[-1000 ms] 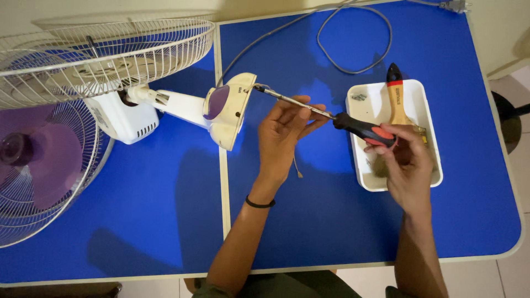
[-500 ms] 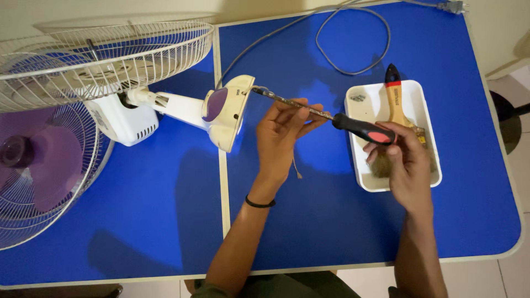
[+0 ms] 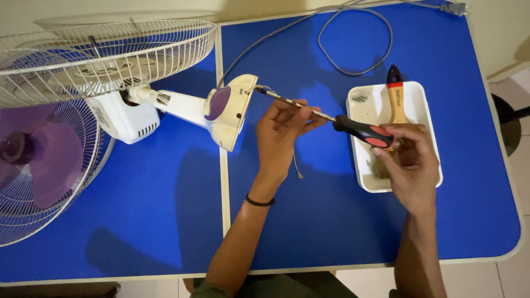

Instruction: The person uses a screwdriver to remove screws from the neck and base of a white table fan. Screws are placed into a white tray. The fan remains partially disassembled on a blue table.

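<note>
**Screwdriver set against the fan's control housing**

Now your right hand (image 3: 406,165) is wrapped around the black-and-red handle of the screwdriver (image 3: 361,131), fingers clenched on it, while your left hand (image 3: 284,135) pinches the metal shaft between fingertips and thumb, steadying it. Beyond your left fingertips, the tip meets the top of the white fan housing (image 3: 229,113); whether it sits in a screw head is hard to tell from this angle. Compared with a second ago, almost nothing has shifted: both hands keep the same grip and the shaft holds the same line, so the work reads as still seated on that one spot, not moving on. Under your right palm lies a white tray (image 3: 425,105) with a wooden-handled brush (image 3: 396,96). A thin cord (image 3: 296,165) dangles below your left fingers
</note>
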